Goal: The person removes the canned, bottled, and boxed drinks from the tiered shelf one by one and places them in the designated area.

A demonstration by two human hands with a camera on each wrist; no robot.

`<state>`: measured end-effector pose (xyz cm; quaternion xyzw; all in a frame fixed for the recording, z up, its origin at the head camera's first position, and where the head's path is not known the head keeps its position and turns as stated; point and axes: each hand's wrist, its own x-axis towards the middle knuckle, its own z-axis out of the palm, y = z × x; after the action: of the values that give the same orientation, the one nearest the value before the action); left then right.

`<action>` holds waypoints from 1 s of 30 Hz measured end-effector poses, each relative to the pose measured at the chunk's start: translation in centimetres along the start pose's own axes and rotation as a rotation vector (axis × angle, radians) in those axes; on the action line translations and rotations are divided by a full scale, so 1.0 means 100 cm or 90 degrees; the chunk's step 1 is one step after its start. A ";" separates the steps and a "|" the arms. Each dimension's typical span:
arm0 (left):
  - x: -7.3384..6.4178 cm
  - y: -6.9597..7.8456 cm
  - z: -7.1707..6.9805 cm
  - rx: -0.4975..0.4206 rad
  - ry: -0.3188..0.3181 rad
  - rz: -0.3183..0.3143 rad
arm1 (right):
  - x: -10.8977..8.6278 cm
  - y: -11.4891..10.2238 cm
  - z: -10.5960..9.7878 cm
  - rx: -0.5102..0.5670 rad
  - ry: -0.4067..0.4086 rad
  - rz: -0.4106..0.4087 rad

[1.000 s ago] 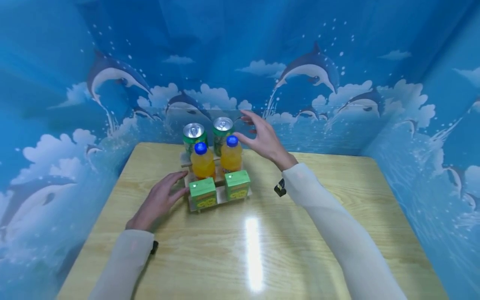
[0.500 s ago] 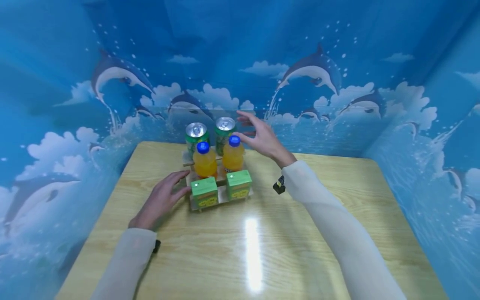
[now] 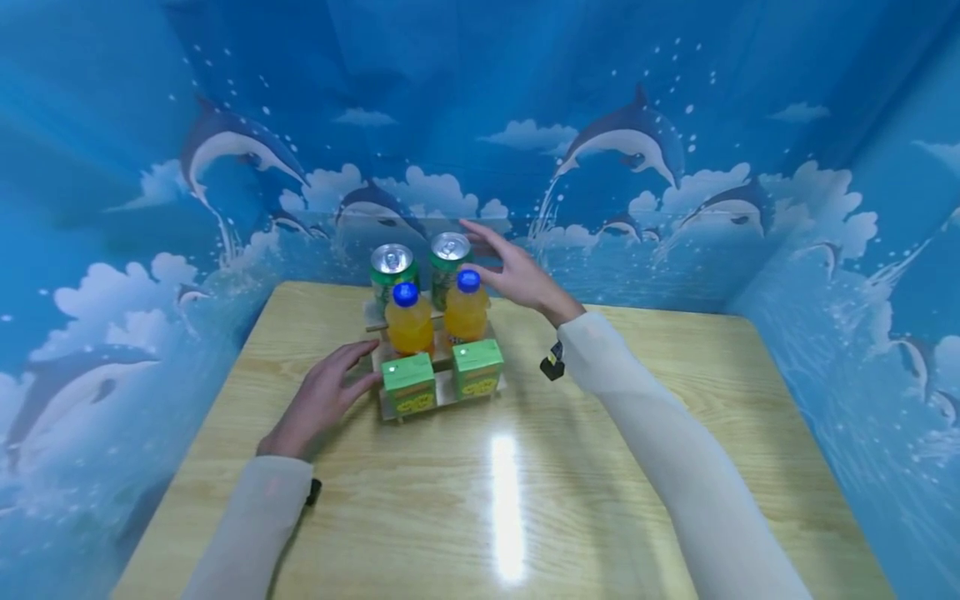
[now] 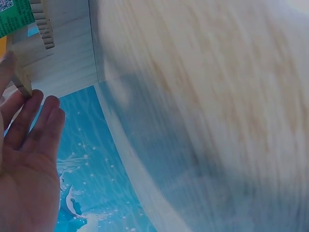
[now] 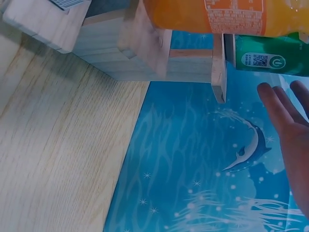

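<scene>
A stepped wooden rack (image 3: pixel 445 388) holds drinks in three rows. Two green cans (image 3: pixel 392 275) stand at the back, two orange-drink bottles (image 3: pixel 408 327) with blue caps in the middle, two green juice boxes (image 3: pixel 408 387) in front. My left hand (image 3: pixel 315 402) is at the rack's left side, fingers extended; in the left wrist view a fingertip meets the rack's wooden edge (image 4: pixel 21 82). My right hand (image 3: pixel 519 271) is spread beside the back right can (image 3: pixel 450 265), thumb near a bottle cap. In the right wrist view its fingertips (image 5: pixel 264 89) sit just short of the green can (image 5: pixel 265 60).
The rack stands on a light wooden table (image 3: pixel 637 467), towards its back left. Blue dolphin-printed sheets (image 3: pixel 480 100) rise behind the table and at both sides. A bright light reflection (image 3: pixel 506 508) lies on the tabletop in front of the rack.
My right hand has shifted slightly left, its fingers now closer behind the back right can. The left hand and the drinks look almost unchanged, apart from a slight shift of the head view.
</scene>
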<state>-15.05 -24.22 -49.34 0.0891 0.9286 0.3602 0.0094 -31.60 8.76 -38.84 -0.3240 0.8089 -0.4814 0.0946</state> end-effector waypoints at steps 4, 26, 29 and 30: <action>0.000 0.000 -0.001 -0.001 0.004 0.002 | 0.005 0.001 -0.001 0.010 -0.018 0.012; 0.001 -0.003 0.000 -0.008 -0.003 0.014 | 0.018 -0.004 0.001 -0.001 -0.070 0.061; 0.001 -0.002 0.000 -0.006 -0.003 0.014 | 0.019 -0.004 0.002 0.010 -0.076 0.062; 0.001 -0.002 0.000 -0.006 -0.003 0.013 | 0.020 -0.004 0.001 0.013 -0.078 0.063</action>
<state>-15.19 -24.37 -49.50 0.0995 0.9259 0.3645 0.0081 -32.87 7.33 -38.28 -0.3114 0.8116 -0.4639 0.1707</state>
